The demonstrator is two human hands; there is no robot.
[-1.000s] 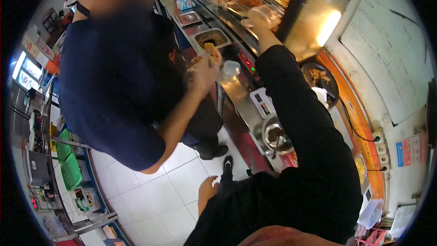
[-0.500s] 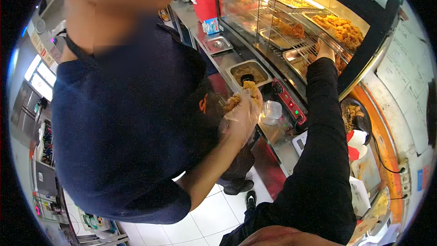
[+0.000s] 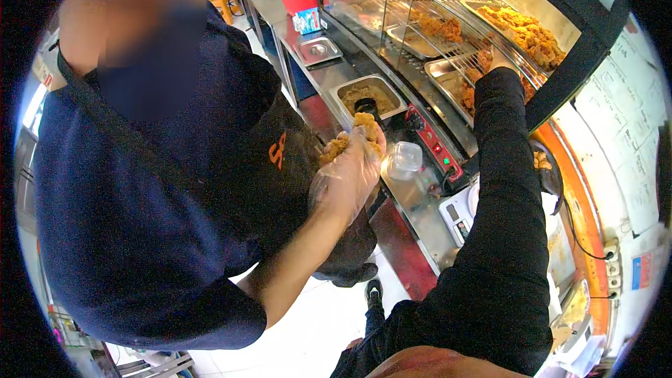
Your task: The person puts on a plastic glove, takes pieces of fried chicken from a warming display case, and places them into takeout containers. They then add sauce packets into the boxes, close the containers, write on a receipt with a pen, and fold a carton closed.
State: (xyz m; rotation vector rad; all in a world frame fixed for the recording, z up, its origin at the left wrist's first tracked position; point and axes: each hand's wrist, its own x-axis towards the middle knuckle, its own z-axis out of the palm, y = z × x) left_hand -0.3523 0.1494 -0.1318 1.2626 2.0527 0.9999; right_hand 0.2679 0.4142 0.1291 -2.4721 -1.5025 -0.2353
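My right hand (image 3: 502,60), at the end of a black sleeve, reaches into the lit glass display cabinet under a wire rack. Its fingers are partly hidden by the rack wires, beside a piece of fried chicken (image 3: 484,61); I cannot tell whether they grip it. Below lies a metal tray (image 3: 442,70) with more fried chicken. Only a small patch of skin, seemingly my left hand (image 3: 355,343), shows beside my dark trousers, its fingers hidden. At my left, a co-worker's plastic-gloved hand (image 3: 353,168) holds pieces of fried chicken (image 3: 365,124).
The co-worker in a dark shirt (image 3: 140,224) stands close on the left. Along the counter are a metal pan with a black-handled scoop (image 3: 367,96), a clear plastic tub (image 3: 404,161), a red control panel (image 3: 435,145) and a digital scale (image 3: 456,215). A cable (image 3: 581,241) hangs at right.
The view has shifted, so the cabinet and counter sit higher and further left. My right hand stays inside the cabinet, slightly further right along the rack. The co-worker still holds the chicken.
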